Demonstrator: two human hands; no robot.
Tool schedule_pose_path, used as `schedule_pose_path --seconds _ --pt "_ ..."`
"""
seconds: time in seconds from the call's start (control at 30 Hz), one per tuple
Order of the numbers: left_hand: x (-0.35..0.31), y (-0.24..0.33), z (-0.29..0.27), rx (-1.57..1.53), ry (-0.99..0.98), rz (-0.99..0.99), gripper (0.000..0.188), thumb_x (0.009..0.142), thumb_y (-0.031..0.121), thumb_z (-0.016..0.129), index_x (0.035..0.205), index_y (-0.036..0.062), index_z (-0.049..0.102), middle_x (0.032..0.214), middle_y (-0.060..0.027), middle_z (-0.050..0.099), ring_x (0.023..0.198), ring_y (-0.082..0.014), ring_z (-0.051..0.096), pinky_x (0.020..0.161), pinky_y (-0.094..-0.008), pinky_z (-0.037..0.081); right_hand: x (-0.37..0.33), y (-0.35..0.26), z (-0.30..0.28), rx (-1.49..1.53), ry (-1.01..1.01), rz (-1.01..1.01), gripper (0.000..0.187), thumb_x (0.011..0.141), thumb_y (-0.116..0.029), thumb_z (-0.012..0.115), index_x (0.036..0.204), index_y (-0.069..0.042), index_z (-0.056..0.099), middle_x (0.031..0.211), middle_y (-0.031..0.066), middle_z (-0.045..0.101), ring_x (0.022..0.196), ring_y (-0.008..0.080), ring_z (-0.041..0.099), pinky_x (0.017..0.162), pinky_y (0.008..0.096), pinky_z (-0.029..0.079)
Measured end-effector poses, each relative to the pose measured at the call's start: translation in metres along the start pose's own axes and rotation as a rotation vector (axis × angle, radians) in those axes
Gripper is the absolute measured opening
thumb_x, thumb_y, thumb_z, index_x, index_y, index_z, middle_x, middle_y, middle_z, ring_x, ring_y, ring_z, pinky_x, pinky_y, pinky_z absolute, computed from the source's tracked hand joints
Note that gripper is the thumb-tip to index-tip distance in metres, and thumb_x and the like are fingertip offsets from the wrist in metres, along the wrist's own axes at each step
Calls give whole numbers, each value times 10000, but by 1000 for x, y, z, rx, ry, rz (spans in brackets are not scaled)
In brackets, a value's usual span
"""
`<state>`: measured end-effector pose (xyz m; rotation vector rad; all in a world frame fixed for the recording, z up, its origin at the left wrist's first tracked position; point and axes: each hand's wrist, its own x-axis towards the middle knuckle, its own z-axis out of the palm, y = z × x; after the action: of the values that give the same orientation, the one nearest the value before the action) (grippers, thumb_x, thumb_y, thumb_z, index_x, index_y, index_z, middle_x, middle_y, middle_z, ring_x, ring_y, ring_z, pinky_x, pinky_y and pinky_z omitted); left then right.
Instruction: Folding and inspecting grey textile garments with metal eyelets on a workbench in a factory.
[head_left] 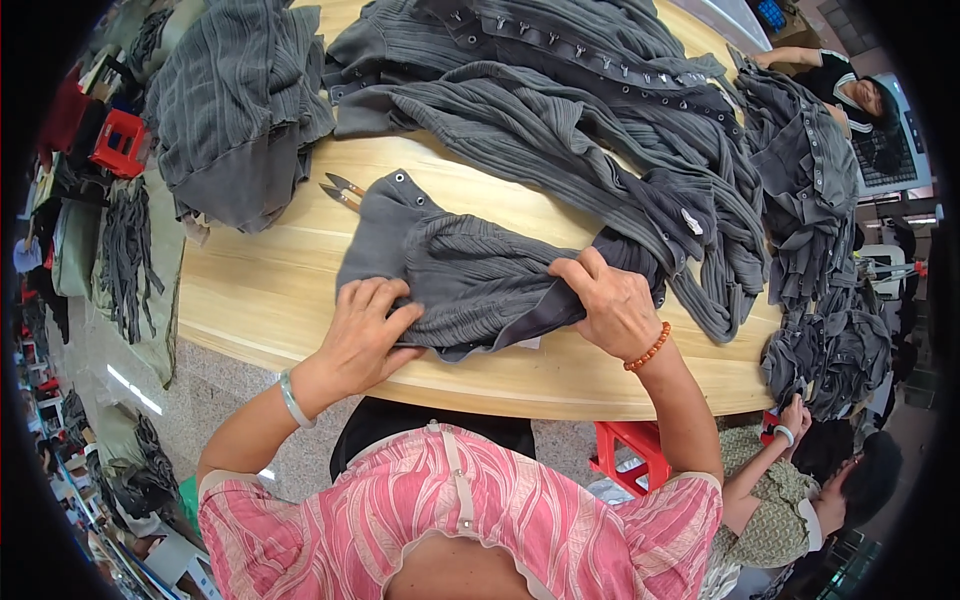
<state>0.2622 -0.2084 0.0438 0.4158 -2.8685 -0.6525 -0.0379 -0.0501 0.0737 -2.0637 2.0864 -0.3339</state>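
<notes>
A dark grey ribbed garment (470, 265) with metal eyelets at one corner lies on the wooden table before me. My left hand (365, 335) grips its lower left edge, fingers on top and thumb below. At its right end, my right hand (615, 305) pinches the smooth, darker band between thumb and fingers. Just beyond the garment's far left corner are thread snips (344, 190), with their dark blades partly by the cloth. Folds hide some of the fabric under my right hand.
A stack of folded grey garments (235, 110) stands at the far left. Loose garments with hooks and eyelets (560, 110) spread across the back. More cloth hangs over the right edge (805, 170). Two people work at the right. A red stool (635, 455) stands below the table (250, 290).
</notes>
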Motion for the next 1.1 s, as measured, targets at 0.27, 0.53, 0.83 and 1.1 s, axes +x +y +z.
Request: schedule_pose_path --seconds 0.27,0.53,0.83,1.1 --pt "8 19 -50 -583 335 20 411 692 -14 770 1054 43 582 933 -98 648 957 -296 682 1010 -510 466 -45 11 -51 -155 1012 127 276 651 -43 772 842 -68 573 806 87 630 780 298 643 704 386 513" --pt "29 77 -121 -696 422 119 362 738 -34 720 1064 5 571 917 -30 572 799 -106 549 718 -244 439 -88 25 -68 272 888 200 407 706 -67 803 1046 -42 580 990 60 582 909 147 582 908 288 450" --pt "-25 117 -144 -1071 -140 182 345 829 61 760 1124 -38 610 971 -77 680 811 -111 656 683 -242 490 -207 50 -166 -282 1118 164 420 811 -24 621 1228 26 592 1153 120 627 1043 220 622 954 333 480" --pt "-8 57 -139 -1231 -186 -395 316 835 28 643 1146 -5 595 988 8 629 930 -46 550 828 -200 424 -127 40 -148 -488 1187 129 252 771 -16 673 1021 12 659 927 130 661 857 252 636 769 325 510"
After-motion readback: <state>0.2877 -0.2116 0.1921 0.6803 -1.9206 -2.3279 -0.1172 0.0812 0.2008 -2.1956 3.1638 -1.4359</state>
